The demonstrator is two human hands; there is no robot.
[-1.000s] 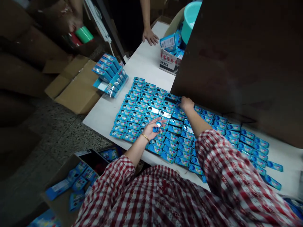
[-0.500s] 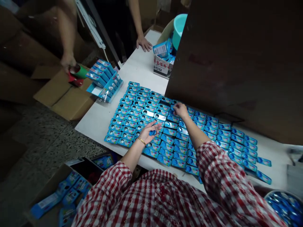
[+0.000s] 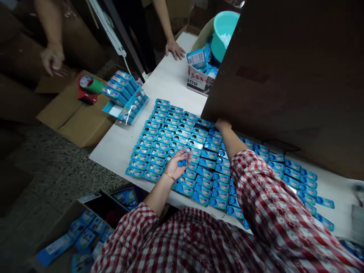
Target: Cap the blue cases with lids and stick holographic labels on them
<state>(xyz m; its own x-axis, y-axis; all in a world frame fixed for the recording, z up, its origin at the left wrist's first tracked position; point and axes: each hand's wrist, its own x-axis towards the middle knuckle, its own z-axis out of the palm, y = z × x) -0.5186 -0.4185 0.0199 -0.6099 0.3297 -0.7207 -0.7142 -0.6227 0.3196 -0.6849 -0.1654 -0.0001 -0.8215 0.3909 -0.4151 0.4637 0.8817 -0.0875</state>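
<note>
Rows of flat blue rectangular packs (image 3: 148,136) cover much of the white table (image 3: 113,142). Those on the left show a dark and white round spot, while many toward the middle and right carry a blue disc. My left hand (image 3: 179,163), palm up with fingers partly curled, holds several small blue discs (image 3: 182,162) above the middle rows. At the far edge of the rows, close to the dark upright board, is my right hand (image 3: 223,125). Its fingers are bent down over a pack; their tips and anything between them are hidden.
The dark board (image 3: 273,76) rises along the table's far side. A blue display box (image 3: 129,110) and a tape dispenser (image 3: 88,89) lie left, the latter on a carton (image 3: 71,113). A co-worker's hand (image 3: 174,48) rests by a teal basin (image 3: 223,41). An open box (image 3: 71,212) holds blue packs below.
My right hand has moved farther out to the far edge of the rows. My left hand has shifted slightly, still holding the discs. The co-worker's other hand has left the tape dispenser.
</note>
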